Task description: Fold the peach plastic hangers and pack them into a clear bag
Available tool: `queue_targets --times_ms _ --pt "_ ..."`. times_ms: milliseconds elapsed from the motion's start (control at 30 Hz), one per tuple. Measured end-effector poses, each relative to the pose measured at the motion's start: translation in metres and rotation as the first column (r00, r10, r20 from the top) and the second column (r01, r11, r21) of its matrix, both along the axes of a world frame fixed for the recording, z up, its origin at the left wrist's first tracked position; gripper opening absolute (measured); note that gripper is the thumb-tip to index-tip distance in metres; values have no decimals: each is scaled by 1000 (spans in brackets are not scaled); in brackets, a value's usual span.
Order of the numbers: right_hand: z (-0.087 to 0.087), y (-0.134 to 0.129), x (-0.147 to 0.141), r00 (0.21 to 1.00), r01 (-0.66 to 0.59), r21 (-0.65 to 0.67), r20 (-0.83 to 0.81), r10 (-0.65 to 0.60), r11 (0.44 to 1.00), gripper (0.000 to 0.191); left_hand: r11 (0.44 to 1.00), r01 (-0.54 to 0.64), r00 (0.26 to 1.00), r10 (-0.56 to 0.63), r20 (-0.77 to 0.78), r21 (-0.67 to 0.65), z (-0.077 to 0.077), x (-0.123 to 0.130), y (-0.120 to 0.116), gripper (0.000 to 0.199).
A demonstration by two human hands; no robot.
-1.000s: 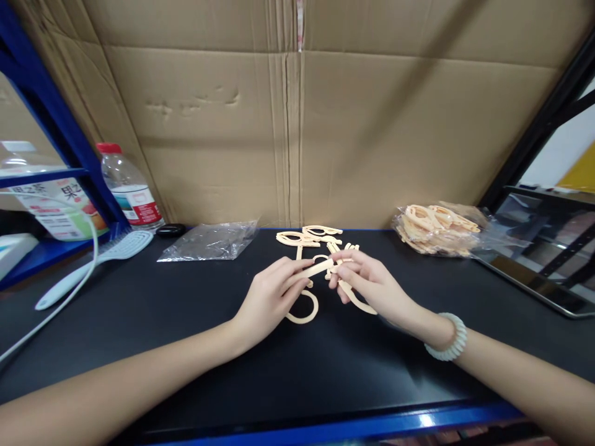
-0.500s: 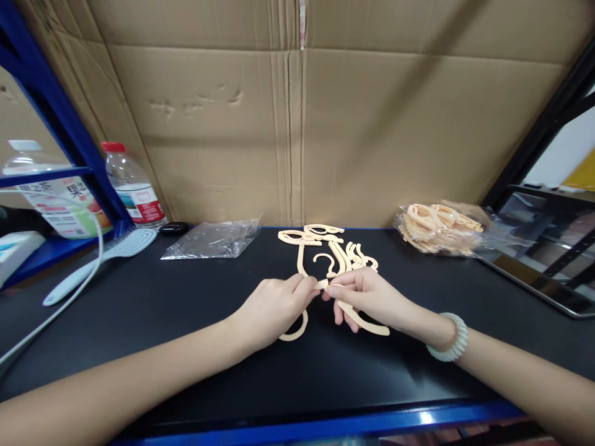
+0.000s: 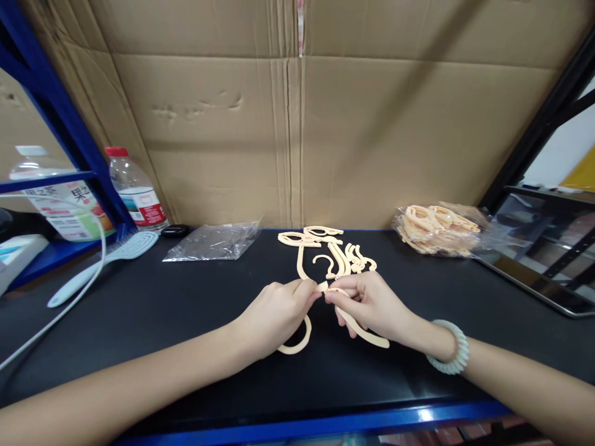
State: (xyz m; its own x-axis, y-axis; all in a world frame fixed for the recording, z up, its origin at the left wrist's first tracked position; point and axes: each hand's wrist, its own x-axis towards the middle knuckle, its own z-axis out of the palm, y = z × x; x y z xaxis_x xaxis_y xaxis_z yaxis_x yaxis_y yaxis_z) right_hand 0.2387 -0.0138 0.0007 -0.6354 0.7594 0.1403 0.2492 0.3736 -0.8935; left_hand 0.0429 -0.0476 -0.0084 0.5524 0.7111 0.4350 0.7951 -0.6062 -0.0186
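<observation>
My left hand (image 3: 279,316) pinches a cream plastic piece whose rounded loop (image 3: 297,344) shows below the fingers. Facing it, my right hand (image 3: 367,303) grips a curved cream strip (image 3: 365,331) that slants down to the right. The fingertips of both hands nearly meet, and a short cream end shows between them. How the two pieces touch there is too small to tell. Just beyond the hands lie more cream pieces: a hook (image 3: 331,263), curved strips (image 3: 344,260), small curved parts (image 3: 360,257) and flat looped parts (image 3: 297,238).
Crumpled clear plastic (image 3: 214,240) lies at the back left, near a black object (image 3: 175,231), a pale hairbrush (image 3: 134,244), a cable and a red-capped bottle (image 3: 139,198). A bag of cream parts (image 3: 437,232) sits back right beside a dark, shiny panel (image 3: 543,272). Cardboard stands behind.
Both hands have dipped slightly in view with their pieces. The loop under my left hand and the strip in my right hand sit a little lower. The grips look the same.
</observation>
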Motion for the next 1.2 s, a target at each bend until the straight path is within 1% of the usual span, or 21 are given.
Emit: queue_targets --times_ms 167,467,500,533,567,600,633,667,700,733,767,833,900,933,967,1000,1067,1133,1200 --pt "-1 -3 0 1000 8 55 -10 -7 998 34 1000 -15 1000 15 23 -13 2 2 -1 36" --pt "-5 -4 0 999 26 154 -23 -22 988 35 993 -29 990 45 136 -114 3 2 -2 35" --pt "-6 -3 0 1000 29 190 -15 -27 981 36 991 -27 987 48 156 -132 3 2 -2 35" --pt "-7 -4 1 1000 28 257 -3 -28 966 36 986 -25 980 56 190 -164 3 2 -2 35" --pt "-8 -4 1 1000 24 355 7 -29 935 35 978 -22 970 72 233 -210 4 3 -1 35" --pt "-9 -5 1 999 18 462 17 -29 886 33 965 -18 956 93 280 -261 5 3 -1 36" --pt "-9 -5 1 999 10 559 23 -27 829 32 951 -15 938 120 324 -308 6 4 -1 37" --pt "-8 -6 2 999 4 627 23 -23 779 30 938 -14 920 148 364 -347 8 4 -1 38" --pt "-7 -6 2 1000 1 653 16 -15 757 30 928 -17 900 176 398 -372 9 5 -1 38" --pt "-5 -4 3 1000 13 645 -6 -12 764 29 920 -22 880 204 428 -392 11 5 -1 38" --pt "-1 -2 4 999 43 619 -42 -22 784 29 908 -24 856 235 460 -419 12 5 0 37" --pt "6 8 11 985 156 567 -149 -85 809 25 861 -7 779 324 537 -509 14 4 1 34" --pt "14 22 21 950 295 540 -257 -180 788 19 789 44 679 426 598 -612 15 3 5 35" --pt "18 31 27 932 343 534 -295 -209 773 17 755 75 628 472 619 -652 15 1 7 35" --pt "20 40 34 924 363 532 -311 -223 765 16 726 105 583 508 634 -679 15 0 9 35" --pt "22 48 40 920 373 533 -320 -227 760 15 707 130 542 536 647 -695 15 -1 11 35" --pt "22 64 51 927 370 564 -282 -249 738 14 687 159 480 574 664 -709 16 -4 14 34" --pt "18 77 58 940 338 625 -194 -279 704 13 679 173 440 595 673 -713 17 -6 15 32" --pt "11 87 61 952 266 685 -75 -298 678 16 675 183 420 604 677 -715 17 -9 16 32"
